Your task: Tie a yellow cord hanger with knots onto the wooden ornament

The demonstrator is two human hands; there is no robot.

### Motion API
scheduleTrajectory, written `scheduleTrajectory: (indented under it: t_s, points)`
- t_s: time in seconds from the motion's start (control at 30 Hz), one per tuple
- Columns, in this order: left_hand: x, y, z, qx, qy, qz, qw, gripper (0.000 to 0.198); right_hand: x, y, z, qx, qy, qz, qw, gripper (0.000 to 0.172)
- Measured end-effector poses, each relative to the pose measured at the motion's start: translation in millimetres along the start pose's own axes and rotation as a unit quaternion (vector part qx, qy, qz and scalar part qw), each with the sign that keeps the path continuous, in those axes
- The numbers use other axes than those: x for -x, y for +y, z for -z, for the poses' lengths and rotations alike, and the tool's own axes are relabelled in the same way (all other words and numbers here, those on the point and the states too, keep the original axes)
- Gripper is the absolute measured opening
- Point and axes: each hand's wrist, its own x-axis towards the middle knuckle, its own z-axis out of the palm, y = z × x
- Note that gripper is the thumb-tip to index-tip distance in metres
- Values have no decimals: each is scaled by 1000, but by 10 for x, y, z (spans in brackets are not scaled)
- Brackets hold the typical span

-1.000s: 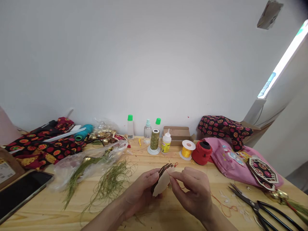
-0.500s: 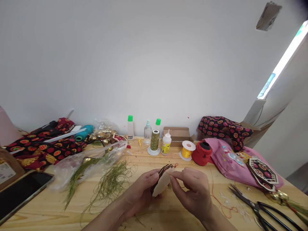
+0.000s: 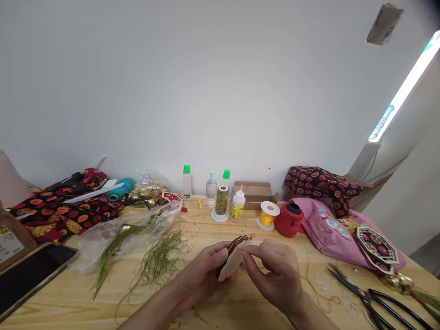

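Low in the middle of the view, my left hand is closed around the left side of a pale wooden piece with dark, scalloped layers on its far edge. The piece is tilted above the table. Thumb and index finger of my right hand are pinched at its upper right edge, where thin red thread shows. A small red loop stands at the top of the piece. What lies between the right fingertips is too small to make out.
Black scissors lie open at the right, near loose red thread. Green threads and a phone lie left. Behind stand a green spool, glue bottle, yellow spool and red spool.
Both hands keep nearly the same hold and place. The wooden piece's visible face looks slightly narrower, and the whole view has shifted a little.
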Motion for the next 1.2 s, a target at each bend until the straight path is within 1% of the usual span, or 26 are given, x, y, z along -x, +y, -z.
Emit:
scheduleTrajectory:
  t_s: [0.3,0.7,0.93,1.1,1.2]
  points:
    - [-2,-5,19,-12,13,-5,1000,41,4,4,-7,-1,5,-20,1000,15]
    - [-8,-15,42,-11,7,-5,1000,40,-15,-4,8,22,6,-31,999,15]
    - [-20,-36,67,-12,7,-8,1000,44,21,-8,-24,8,-26,-19,999,12]
    - [-14,-37,78,-18,13,0,1000,43,27,-5,-34,-15,-29,-12,999,10]
    - [-14,-35,79,-22,16,4,1000,44,23,-22,-34,-37,-43,-2,998,11]
